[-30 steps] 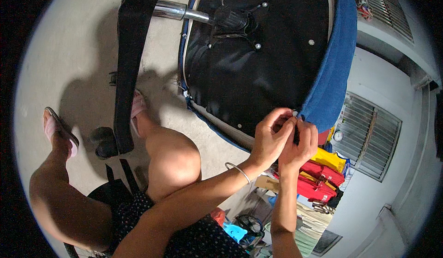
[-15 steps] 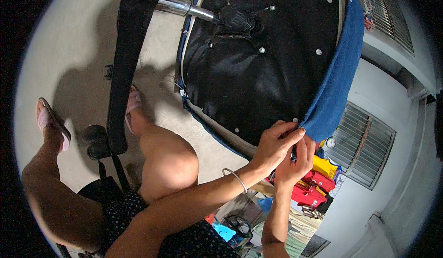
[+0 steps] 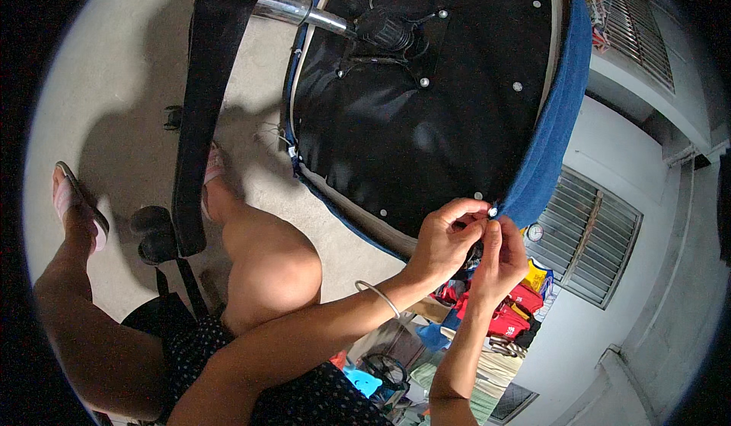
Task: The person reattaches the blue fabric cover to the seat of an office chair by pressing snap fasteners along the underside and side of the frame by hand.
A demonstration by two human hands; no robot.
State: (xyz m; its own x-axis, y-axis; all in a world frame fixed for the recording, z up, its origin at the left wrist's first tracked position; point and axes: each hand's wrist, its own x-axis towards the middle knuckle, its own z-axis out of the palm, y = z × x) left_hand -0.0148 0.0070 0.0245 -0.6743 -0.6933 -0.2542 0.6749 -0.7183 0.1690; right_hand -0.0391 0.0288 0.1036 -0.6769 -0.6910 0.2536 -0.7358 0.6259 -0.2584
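Observation:
An office chair seat is tipped so its black underside (image 3: pixel 426 144) faces me, and a blue fabric cover (image 3: pixel 560 114) wraps its rim. At the lower right corner, my left hand (image 3: pixel 445 239), with a bangle on its wrist, pinches the cover's edge between thumb and fingers. Right beside it, my right hand (image 3: pixel 499 266) is closed on the same edge, fingertips almost touching those of the left. A small whitish piece (image 3: pixel 493 212) shows at the fingertips; its kind cannot be made out. The fabric inside the pinches is mostly hidden.
A chrome gas-lift column (image 3: pixel 293 7) runs from the seat to a black base leg (image 3: pixel 217 106) with a caster (image 3: pixel 156 232). My legs are left of the seat. Coloured clothes (image 3: pixel 506 312) and a barred window (image 3: pixel 598 236) are at the right.
The seat has shifted slightly left in view. My fingertips have drawn the cover's edge back a little, and the small whitish piece now shows between them.

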